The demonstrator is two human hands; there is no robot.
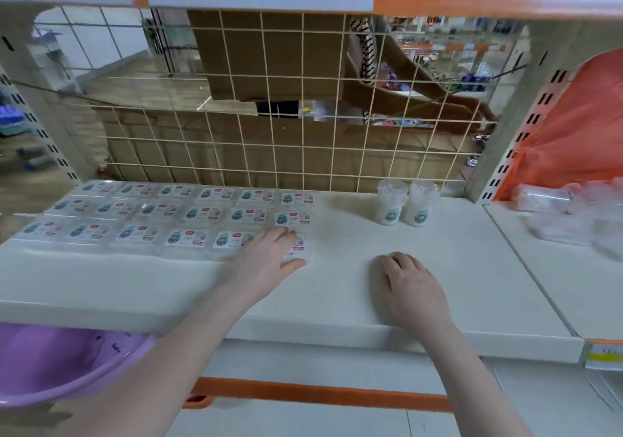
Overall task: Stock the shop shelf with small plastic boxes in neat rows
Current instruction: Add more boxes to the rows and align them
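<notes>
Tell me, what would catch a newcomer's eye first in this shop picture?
Probably the three neat rows of small clear plastic boxes with printed labels on the left of the white shelf board, where the left hand rests on the front row's last box. Next, two round clear tubs of cotton swabs stand by the wire grid, and the right hand lies on bare shelf.

Two round tubs of cotton swabs [406, 204] stand side by side at two o'clock. A purple basin [50, 365] sits at eight o'clock. Orange plastic bag [580, 133] hangs at three o'clock, behind clear cups [569, 214].
</notes>
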